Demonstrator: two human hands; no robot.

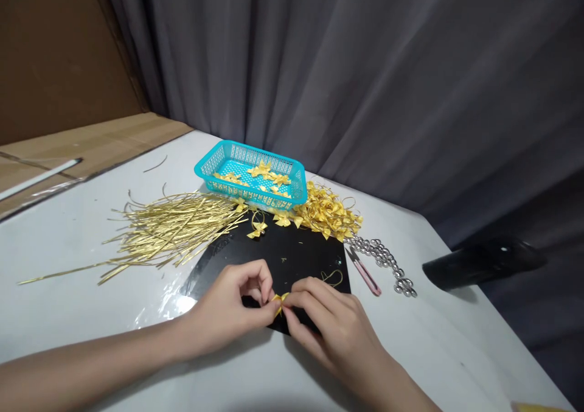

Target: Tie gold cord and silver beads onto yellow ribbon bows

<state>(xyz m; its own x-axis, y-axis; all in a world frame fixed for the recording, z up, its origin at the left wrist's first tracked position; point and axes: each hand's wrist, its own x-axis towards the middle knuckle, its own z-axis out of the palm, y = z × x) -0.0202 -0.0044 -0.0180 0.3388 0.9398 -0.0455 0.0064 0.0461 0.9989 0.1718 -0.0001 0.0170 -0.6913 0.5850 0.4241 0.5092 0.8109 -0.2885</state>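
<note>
- Blue mesh basket (210, 158): loose yellow bows (261, 169) inside, scattered on its floor.
- Left hand (230, 302) and right hand (337, 324): fingertips pinch one small yellow ribbon piece (279, 305), over black mat (269, 251).
- Bow heap (326, 211) beside basket, right; gold strips (176, 226) left.

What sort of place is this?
Probably a small handcraft workstation; home or workshop, I can't tell. The signs: a heap of yellow bows, a spread of gold strips, and a blue basket with more bows in it.
</note>
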